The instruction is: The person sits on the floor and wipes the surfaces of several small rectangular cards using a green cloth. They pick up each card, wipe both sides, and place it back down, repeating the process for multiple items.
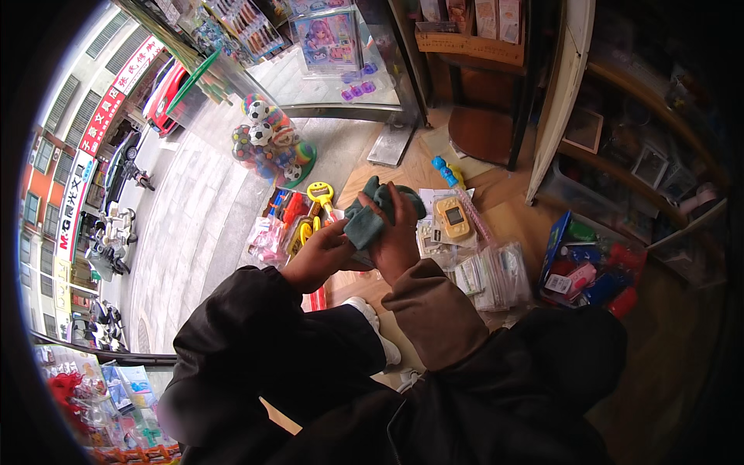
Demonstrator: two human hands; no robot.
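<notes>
Both hands are together over the floor. A folded dark green cloth [367,224] is gripped in my right hand [396,247], its upper part bunched between the fingers. My left hand [318,256] closes its thumb and fingers on a thin, flat item just below the cloth; most of that item is hidden. Right of the hands lie a cream handheld game console [453,218] and a stack of clear plastic packets [497,276]. Left of them, a yellow smiley-face toy [320,193] rests by a box of small packaged toys [285,218].
A clear bin of toy balls [273,142] stands beyond the hands, near a glass door [372,110]. An open box of coloured items [593,261] sits at the right, by shelves [633,157]. A wooden stool [481,136] is at the back. Bagged goods [116,395] lie lower left.
</notes>
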